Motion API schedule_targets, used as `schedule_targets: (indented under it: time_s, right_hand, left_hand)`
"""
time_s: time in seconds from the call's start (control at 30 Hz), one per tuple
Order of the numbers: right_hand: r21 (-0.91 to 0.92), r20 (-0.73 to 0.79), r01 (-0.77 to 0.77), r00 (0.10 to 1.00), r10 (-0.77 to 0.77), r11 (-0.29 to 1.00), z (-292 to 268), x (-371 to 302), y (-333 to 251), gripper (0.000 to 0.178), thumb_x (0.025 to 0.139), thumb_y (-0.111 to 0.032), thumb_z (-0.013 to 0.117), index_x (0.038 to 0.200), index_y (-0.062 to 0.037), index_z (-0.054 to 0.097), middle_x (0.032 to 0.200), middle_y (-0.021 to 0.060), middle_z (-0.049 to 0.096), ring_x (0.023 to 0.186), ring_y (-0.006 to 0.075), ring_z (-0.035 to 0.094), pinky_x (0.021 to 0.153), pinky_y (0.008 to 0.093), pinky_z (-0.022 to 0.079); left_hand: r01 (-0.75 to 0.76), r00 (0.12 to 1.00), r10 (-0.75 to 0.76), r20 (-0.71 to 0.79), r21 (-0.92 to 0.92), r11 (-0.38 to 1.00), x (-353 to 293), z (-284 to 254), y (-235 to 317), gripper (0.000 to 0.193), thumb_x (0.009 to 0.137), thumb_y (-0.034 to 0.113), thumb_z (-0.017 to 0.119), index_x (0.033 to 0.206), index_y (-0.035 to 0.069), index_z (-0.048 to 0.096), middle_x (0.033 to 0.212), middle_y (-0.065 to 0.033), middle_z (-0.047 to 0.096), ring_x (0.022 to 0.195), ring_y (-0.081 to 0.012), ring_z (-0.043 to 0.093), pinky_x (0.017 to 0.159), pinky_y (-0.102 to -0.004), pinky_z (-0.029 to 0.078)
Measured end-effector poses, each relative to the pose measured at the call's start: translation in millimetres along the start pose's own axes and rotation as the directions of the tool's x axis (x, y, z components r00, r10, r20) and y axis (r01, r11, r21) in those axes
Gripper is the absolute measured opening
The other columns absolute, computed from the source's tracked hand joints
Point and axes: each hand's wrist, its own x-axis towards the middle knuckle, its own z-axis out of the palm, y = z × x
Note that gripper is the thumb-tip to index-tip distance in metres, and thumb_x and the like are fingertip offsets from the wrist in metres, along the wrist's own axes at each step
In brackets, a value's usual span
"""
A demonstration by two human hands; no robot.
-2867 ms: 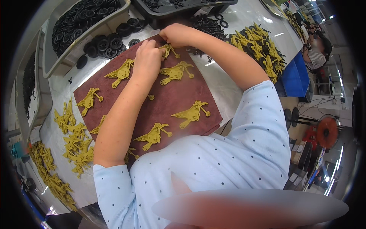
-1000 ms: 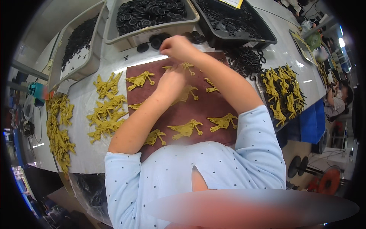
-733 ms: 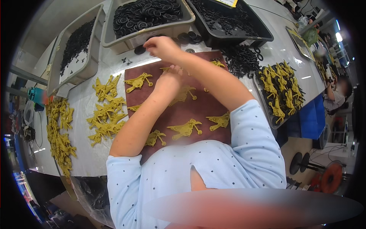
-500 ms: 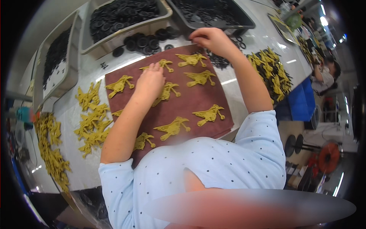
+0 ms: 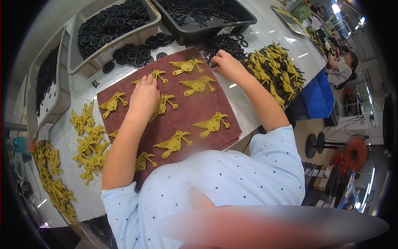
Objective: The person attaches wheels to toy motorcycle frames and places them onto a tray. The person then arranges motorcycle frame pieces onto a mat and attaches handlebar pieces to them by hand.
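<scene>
My left hand [image 5: 144, 94] lies flat with its fingers stretched out over a yellow plastic part [image 5: 158, 76] on the maroon mat [image 5: 182, 112], partly covering it. Another yellow part [image 5: 163, 108] shows beside the same hand. At the mat's far right edge, my right hand [image 5: 227, 65] is closed, fingertips together beside a pile of small black parts [image 5: 226, 46]. What those fingers hold, if anything, is hidden. Several more yellow motorbike-frame-like parts, such as one at the right [image 5: 212, 124], lie spaced out on the mat.
Grey bins hold black wheels [image 5: 112, 29] and small black pieces [image 5: 47, 76]; a dark bin [image 5: 203, 31] stands behind. Loose wheels [image 5: 139, 54] lie before them. Yellow parts [image 5: 89, 145] are heaped left, and yellow-and-black pieces [image 5: 275, 70] right. A person [image 5: 344, 66] sits far right.
My right hand has moved nearer and to the right, from the dark bin's front rim to beside the small black parts. The left hand stays over the same yellow part. The whole view has shifted.
</scene>
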Motion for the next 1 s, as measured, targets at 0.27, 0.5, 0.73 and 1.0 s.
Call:
schedule_targets:
  time_s: [0.27, 0.5, 0.73, 1.0]
  right_hand:
    - [0.617, 0.153, -0.368, 0.923, 0.353, 0.695, -32, 10, 12, 0.017, 0.083, -0.018, 0.068, 0.094, -0.0061, 0.061, 0.079, 0.0003, 0.062, 0.071, 0.0105, 0.057, 0.060, 0.0251, 0.044]
    - [0.474, 0.056, -0.396, 0.905, 0.422, 0.787, -33, 17, 34, 0.021, 0.083, -0.021, 0.071, 0.093, -0.0039, 0.061, 0.080, 0.0013, 0.064, 0.067, 0.0086, 0.057, 0.055, 0.0234, 0.044]
    - [0.883, 0.328, -0.411, 0.885, 0.331, 0.225, -43, 12, 19, 0.015, 0.088, -0.010, 0.063, 0.100, -0.0001, 0.061, 0.085, 0.0037, 0.065, 0.068, 0.0074, 0.058, 0.060, 0.0194, 0.050]
    - [0.926, 0.221, -0.244, 0.969, 0.109, 0.289, -38, 24, -13, 0.022, 0.092, -0.009, 0.057, 0.112, 0.0004, 0.058, 0.092, 0.0047, 0.061, 0.072, 0.0057, 0.054, 0.067, 0.0212, 0.049]
  left_hand:
    - [-0.003, 1.000, 0.003, 0.020, -0.016, 1.000, -2, -3, -1, 0.042, 0.083, 0.016, 0.061, 0.119, -0.005, 0.056, 0.132, -0.0194, 0.050, 0.123, -0.0310, 0.048, 0.104, -0.0380, 0.039]
    - [-0.013, 1.000, 0.013, 0.013, 0.000, 1.000, -2, 1, -3, 0.042, 0.084, 0.016, 0.059, 0.121, -0.005, 0.055, 0.133, -0.0199, 0.050, 0.125, -0.0310, 0.047, 0.105, -0.0386, 0.037]
    - [-0.010, 1.000, 0.010, 0.018, -0.013, 1.000, -2, -2, -3, 0.042, 0.084, 0.014, 0.057, 0.121, -0.005, 0.055, 0.132, -0.0198, 0.050, 0.124, -0.0309, 0.047, 0.104, -0.0390, 0.038]
    - [-0.008, 1.000, 0.008, -0.007, -0.016, 1.000, -3, -1, -2, 0.041, 0.082, 0.012, 0.057, 0.120, -0.005, 0.056, 0.131, -0.0192, 0.052, 0.123, -0.0315, 0.049, 0.103, -0.0385, 0.039]
